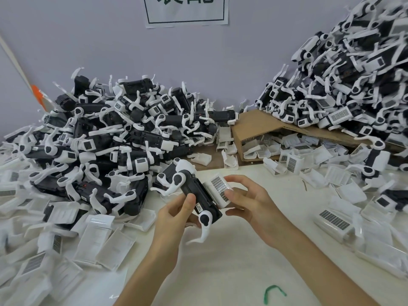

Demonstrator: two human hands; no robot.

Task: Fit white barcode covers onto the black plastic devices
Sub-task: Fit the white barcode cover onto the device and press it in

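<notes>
My left hand (176,214) grips a black device (199,194), thumb on top, held above the white table (220,261). My right hand (249,202) pinches a white barcode cover (217,187) that touches the device's right side, barcode facing up. Can't tell if it's fully seated. A pile of devices (99,133) is at left. A bigger pile (353,85) at right sits over a cardboard box (260,122). Loose covers (333,219) lie scattered around. A green strip (273,291) lies by my right forearm.
</notes>
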